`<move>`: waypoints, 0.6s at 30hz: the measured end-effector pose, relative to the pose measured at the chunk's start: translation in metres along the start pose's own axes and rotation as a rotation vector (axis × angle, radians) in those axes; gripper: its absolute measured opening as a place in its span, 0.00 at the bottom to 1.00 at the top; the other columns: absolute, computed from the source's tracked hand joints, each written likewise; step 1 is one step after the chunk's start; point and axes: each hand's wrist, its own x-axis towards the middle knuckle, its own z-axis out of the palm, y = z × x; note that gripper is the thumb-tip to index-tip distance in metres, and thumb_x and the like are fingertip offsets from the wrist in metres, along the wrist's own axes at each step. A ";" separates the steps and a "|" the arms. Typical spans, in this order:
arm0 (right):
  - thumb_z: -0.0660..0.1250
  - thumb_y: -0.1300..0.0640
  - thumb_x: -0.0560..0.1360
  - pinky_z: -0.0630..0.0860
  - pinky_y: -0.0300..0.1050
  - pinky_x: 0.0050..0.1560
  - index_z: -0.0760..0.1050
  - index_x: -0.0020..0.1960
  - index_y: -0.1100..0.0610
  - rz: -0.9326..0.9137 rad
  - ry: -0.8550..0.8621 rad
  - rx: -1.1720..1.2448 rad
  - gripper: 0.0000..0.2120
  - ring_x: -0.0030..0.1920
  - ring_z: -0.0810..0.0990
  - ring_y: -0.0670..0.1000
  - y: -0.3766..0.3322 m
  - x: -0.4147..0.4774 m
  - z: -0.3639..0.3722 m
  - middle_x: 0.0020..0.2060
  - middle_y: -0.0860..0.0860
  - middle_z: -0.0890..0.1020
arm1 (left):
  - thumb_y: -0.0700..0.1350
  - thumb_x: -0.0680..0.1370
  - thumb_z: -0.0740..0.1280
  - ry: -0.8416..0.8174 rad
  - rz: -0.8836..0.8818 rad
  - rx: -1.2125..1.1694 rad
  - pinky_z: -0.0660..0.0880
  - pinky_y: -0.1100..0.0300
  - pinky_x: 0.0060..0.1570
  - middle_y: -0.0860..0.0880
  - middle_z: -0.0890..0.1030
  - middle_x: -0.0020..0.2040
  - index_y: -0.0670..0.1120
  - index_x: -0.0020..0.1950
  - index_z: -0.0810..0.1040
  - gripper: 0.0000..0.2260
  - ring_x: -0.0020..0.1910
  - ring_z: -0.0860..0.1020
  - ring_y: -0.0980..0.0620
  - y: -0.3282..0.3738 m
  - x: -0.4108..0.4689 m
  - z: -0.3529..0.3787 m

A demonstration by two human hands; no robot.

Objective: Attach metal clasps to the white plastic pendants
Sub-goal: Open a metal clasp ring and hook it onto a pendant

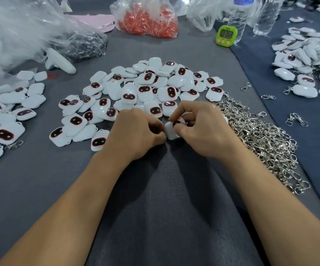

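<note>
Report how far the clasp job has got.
Done: pendants with clasps show in the left group and the right pile. In hand: the right hand holds one pendant while the left hand pinches at its edge; any clasp there is hidden. Left: the middle heap shows no clasps, and a large clasp heap lies beside it. Much remains.

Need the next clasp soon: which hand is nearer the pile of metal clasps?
Right. The right hand sits just beside the clasp pile; the left hand is farther off, on the far side of the pendant.
</note>
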 end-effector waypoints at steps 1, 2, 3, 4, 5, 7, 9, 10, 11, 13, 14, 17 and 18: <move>0.70 0.55 0.70 0.78 0.46 0.37 0.81 0.42 0.45 0.006 -0.011 0.012 0.05 0.33 0.79 0.48 0.001 0.000 0.001 0.33 0.49 0.84 | 0.52 0.69 0.77 0.017 0.032 0.033 0.74 0.66 0.36 0.59 0.82 0.32 0.58 0.43 0.87 0.04 0.33 0.79 0.60 0.001 -0.001 0.000; 0.70 0.56 0.72 0.76 0.47 0.35 0.81 0.43 0.45 0.019 -0.020 0.039 0.06 0.31 0.77 0.48 0.001 0.000 0.002 0.32 0.50 0.83 | 0.53 0.70 0.77 0.038 0.076 0.071 0.74 0.64 0.37 0.57 0.82 0.33 0.57 0.43 0.87 0.04 0.34 0.79 0.58 0.003 -0.002 0.000; 0.69 0.58 0.73 0.74 0.46 0.34 0.81 0.43 0.46 0.044 -0.020 0.087 0.07 0.29 0.76 0.49 0.001 0.000 0.004 0.32 0.50 0.83 | 0.54 0.70 0.77 0.065 0.127 0.105 0.74 0.60 0.38 0.56 0.83 0.33 0.55 0.43 0.87 0.05 0.34 0.79 0.56 0.003 -0.002 0.000; 0.69 0.60 0.74 0.73 0.46 0.33 0.81 0.43 0.47 0.080 -0.011 0.158 0.08 0.28 0.75 0.49 0.000 0.000 0.004 0.31 0.50 0.83 | 0.55 0.71 0.77 0.096 0.172 0.127 0.74 0.58 0.39 0.54 0.82 0.33 0.54 0.42 0.87 0.06 0.34 0.79 0.54 0.003 -0.002 -0.001; 0.69 0.63 0.74 0.72 0.44 0.31 0.81 0.43 0.49 0.120 0.003 0.247 0.09 0.27 0.74 0.50 0.000 0.001 0.004 0.31 0.50 0.83 | 0.55 0.70 0.77 0.132 0.208 0.132 0.73 0.57 0.38 0.54 0.82 0.33 0.53 0.41 0.87 0.06 0.34 0.78 0.53 0.003 -0.001 -0.001; 0.69 0.68 0.75 0.69 0.40 0.27 0.81 0.43 0.53 0.189 0.020 0.426 0.10 0.25 0.72 0.51 -0.002 0.002 0.003 0.30 0.50 0.81 | 0.52 0.69 0.76 0.198 0.248 0.095 0.73 0.58 0.38 0.54 0.82 0.33 0.53 0.40 0.86 0.04 0.33 0.78 0.55 0.002 0.000 -0.002; 0.66 0.72 0.75 0.66 0.36 0.23 0.80 0.43 0.58 0.239 0.023 0.565 0.11 0.23 0.71 0.51 -0.004 0.004 0.000 0.31 0.53 0.80 | 0.48 0.68 0.76 0.224 0.209 -0.068 0.74 0.66 0.39 0.57 0.84 0.34 0.54 0.40 0.87 0.02 0.35 0.81 0.58 0.000 0.000 0.000; 0.65 0.73 0.75 0.64 0.36 0.22 0.80 0.43 0.59 0.264 0.022 0.625 0.11 0.23 0.70 0.51 -0.005 0.005 -0.001 0.32 0.55 0.79 | 0.46 0.69 0.77 0.214 0.151 -0.208 0.75 0.70 0.39 0.59 0.85 0.35 0.55 0.41 0.87 0.04 0.36 0.82 0.61 0.000 0.000 0.001; 0.64 0.73 0.76 0.63 0.36 0.21 0.80 0.43 0.59 0.296 0.018 0.683 0.12 0.23 0.70 0.51 -0.005 0.005 -0.002 0.33 0.56 0.78 | 0.44 0.70 0.78 0.191 0.084 -0.362 0.76 0.71 0.40 0.60 0.86 0.37 0.56 0.43 0.87 0.07 0.37 0.84 0.61 0.000 0.001 0.001; 0.63 0.73 0.76 0.63 0.37 0.22 0.80 0.42 0.59 0.361 0.003 0.792 0.13 0.23 0.69 0.51 -0.006 0.006 -0.006 0.32 0.56 0.77 | 0.40 0.71 0.79 0.120 -0.022 -0.613 0.79 0.66 0.39 0.56 0.87 0.40 0.56 0.45 0.87 0.10 0.39 0.85 0.57 0.000 0.004 -0.002; 0.62 0.73 0.76 0.63 0.37 0.22 0.80 0.42 0.59 0.386 -0.011 0.845 0.13 0.23 0.69 0.50 -0.005 0.007 -0.007 0.31 0.55 0.77 | 0.39 0.71 0.78 0.075 -0.043 -0.691 0.80 0.65 0.38 0.53 0.87 0.40 0.55 0.45 0.87 0.10 0.39 0.86 0.55 0.001 0.005 -0.004; 0.62 0.71 0.76 0.64 0.37 0.23 0.81 0.41 0.58 0.414 -0.067 0.953 0.14 0.23 0.69 0.49 -0.004 0.007 -0.009 0.30 0.53 0.79 | 0.38 0.73 0.76 -0.023 -0.080 -0.843 0.79 0.66 0.36 0.48 0.87 0.39 0.53 0.45 0.88 0.09 0.37 0.85 0.53 0.003 0.006 -0.007; 0.62 0.71 0.76 0.64 0.37 0.24 0.81 0.41 0.58 0.414 -0.076 0.971 0.13 0.23 0.69 0.49 -0.004 0.007 -0.009 0.30 0.53 0.78 | 0.38 0.73 0.75 -0.033 -0.113 -0.885 0.79 0.66 0.35 0.48 0.87 0.38 0.53 0.44 0.88 0.08 0.36 0.85 0.53 0.004 0.006 -0.007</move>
